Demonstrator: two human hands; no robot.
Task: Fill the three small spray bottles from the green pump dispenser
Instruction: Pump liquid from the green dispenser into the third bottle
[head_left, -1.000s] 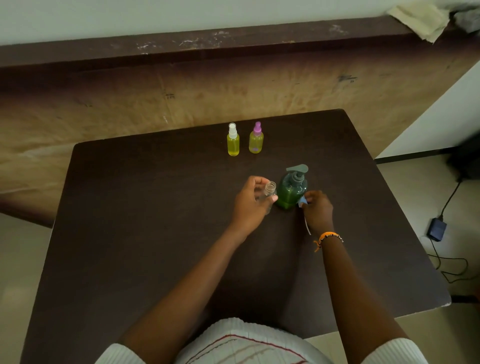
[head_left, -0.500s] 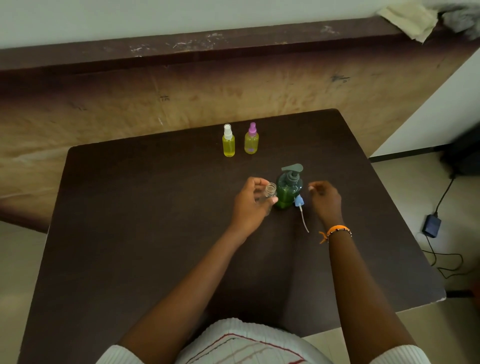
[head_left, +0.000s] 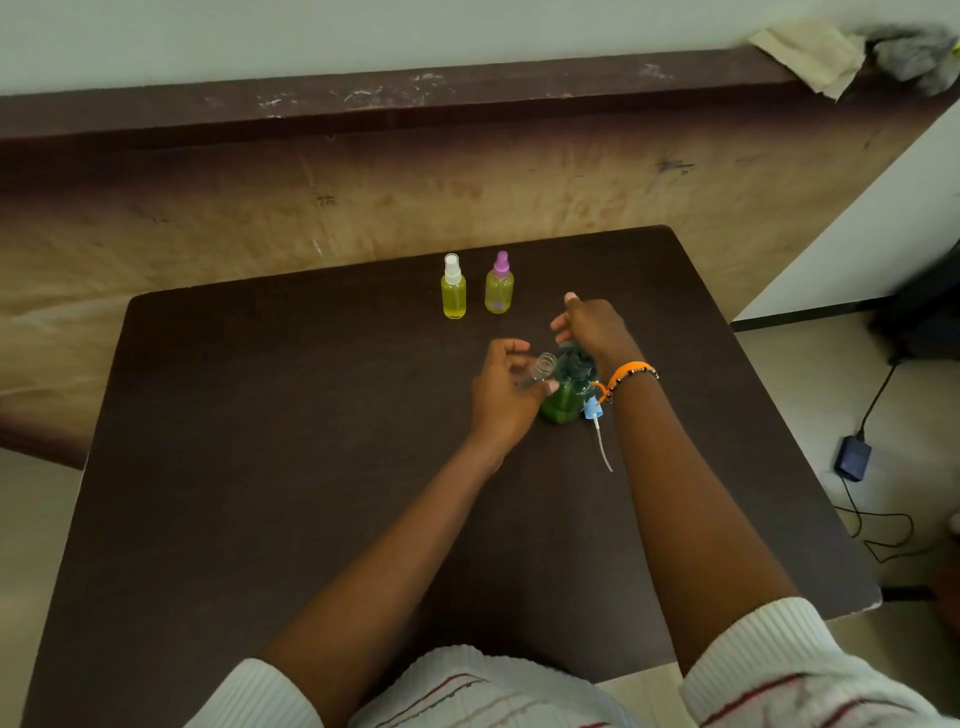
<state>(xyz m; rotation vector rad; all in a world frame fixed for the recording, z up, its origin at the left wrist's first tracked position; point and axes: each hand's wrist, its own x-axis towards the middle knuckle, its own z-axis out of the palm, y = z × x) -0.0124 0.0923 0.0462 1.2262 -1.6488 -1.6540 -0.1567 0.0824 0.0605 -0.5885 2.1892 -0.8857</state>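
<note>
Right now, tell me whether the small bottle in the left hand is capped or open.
Open. The clear bottle in the left hand shows a bare threaded neck; its blue spray cap lies on the table.

L hand (head_left: 501, 395) w/ empty bottle (head_left: 537, 368)

The right hand (head_left: 589, 325) hangs over the green pump dispenser (head_left: 563, 397), hiding most of its pump head; whether the palm touches it cannot be told. The left hand (head_left: 501, 392) covers the body of the clear small bottle (head_left: 543, 364), leaving only its open neck showing, so any liquid inside is hidden. The blue spray cap (head_left: 594, 410) is partly behind the right wrist. The table (head_left: 260, 467) runs off the lower frame edge.
</note>
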